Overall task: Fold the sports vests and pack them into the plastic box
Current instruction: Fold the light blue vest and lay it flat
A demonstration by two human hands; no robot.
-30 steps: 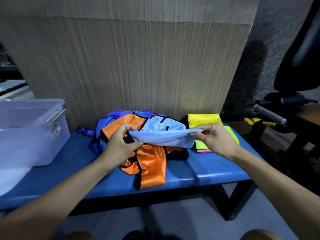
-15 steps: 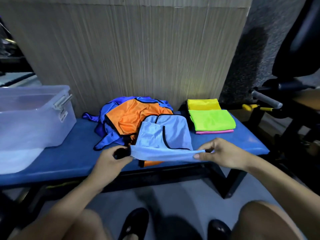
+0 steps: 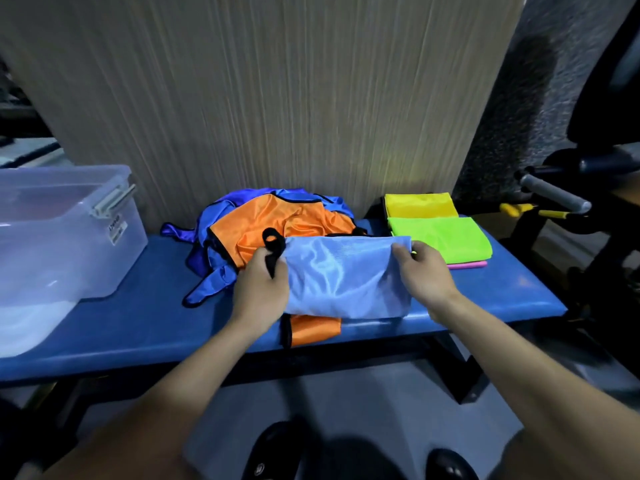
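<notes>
A light blue vest (image 3: 346, 275) lies folded in half on the blue bench (image 3: 138, 323), its fold at the near edge. My left hand (image 3: 261, 289) grips its left side, black trim bunched at the fingers. My right hand (image 3: 420, 275) pinches its right top corner. Behind it sits a heap with an orange vest (image 3: 277, 220) and a dark blue vest (image 3: 211, 285). Folded yellow (image 3: 420, 205), lime green (image 3: 446, 237) and pink (image 3: 467, 265) vests are stacked at the right. The clear plastic box (image 3: 59, 237) stands open at the left.
A wood-grain panel (image 3: 277, 98) rises directly behind the bench. Black exercise equipment with a grey handle (image 3: 554, 194) stands to the right. My shoes (image 3: 277, 452) are on the grey floor below the bench's front edge.
Both hands carried the near edge of the light blue vest away from me and laid it over the far half, folding it in two on the bench.
</notes>
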